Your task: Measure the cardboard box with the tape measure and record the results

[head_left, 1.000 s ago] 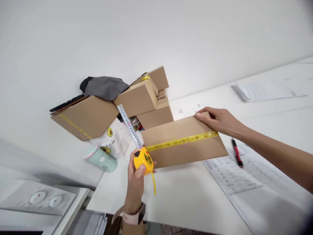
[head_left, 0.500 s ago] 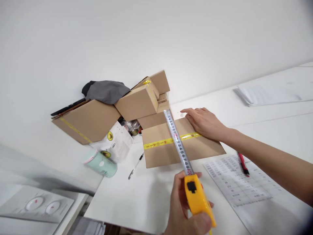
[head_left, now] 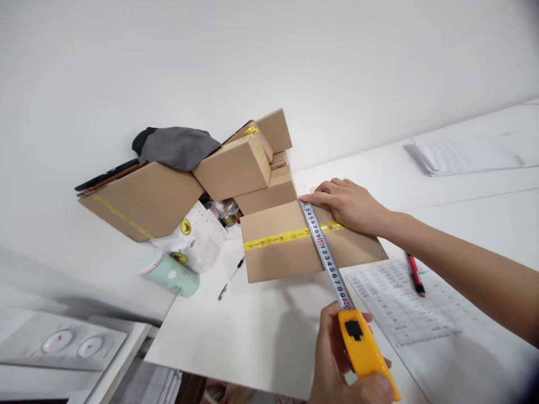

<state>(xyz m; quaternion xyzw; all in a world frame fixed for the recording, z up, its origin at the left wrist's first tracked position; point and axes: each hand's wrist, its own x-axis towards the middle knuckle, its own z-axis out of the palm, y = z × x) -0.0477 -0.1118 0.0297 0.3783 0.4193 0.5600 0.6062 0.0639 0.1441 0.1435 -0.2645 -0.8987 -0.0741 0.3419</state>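
Best run the blade squarely across the carton, inward from the left edge of the desk, left hand grasping the tape measure, right hand unclenched at the blade's tip.

I see the right hand is bare, with slender fingers; its slim forearm is bare too. The left hand is likewise bare.
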